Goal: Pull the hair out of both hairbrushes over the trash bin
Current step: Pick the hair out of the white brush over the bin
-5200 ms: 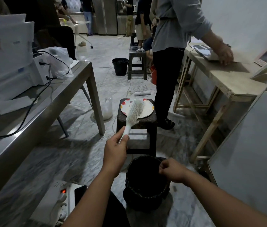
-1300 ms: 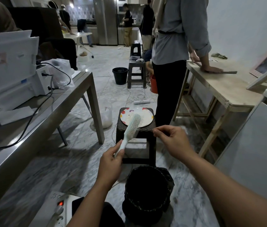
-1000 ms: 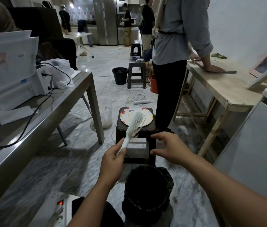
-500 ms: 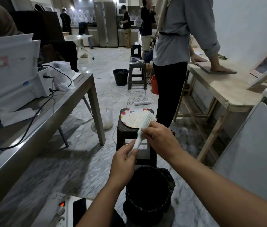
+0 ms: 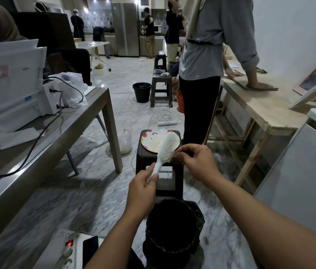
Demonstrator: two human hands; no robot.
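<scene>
A pale green hairbrush (image 5: pixel 166 150) with light bristles is held up in front of me, its head tilted up to the right. My left hand (image 5: pixel 142 189) grips its handle from below. Beside the bristles, my right hand (image 5: pixel 196 161) pinches a dark tuft of hair (image 5: pixel 177 158) that still touches the brush. Below both hands stands the black trash bin (image 5: pixel 172 230) with a black liner. Only one hairbrush is in view.
A dark stool (image 5: pixel 160 166) with a flowered plate (image 5: pixel 154 140) stands just past the bin. A person (image 5: pixel 207 65) stands behind it by a wooden table (image 5: pixel 265 111). A metal table (image 5: pixel 60 129) with a printer runs along the left. A power strip (image 5: pixel 66 251) lies by my left arm.
My right hand came from beside the bin's far rim up to the bristles, closed on hair and has drawn back to the right with a tuft. The brush has stayed in my left hand.
</scene>
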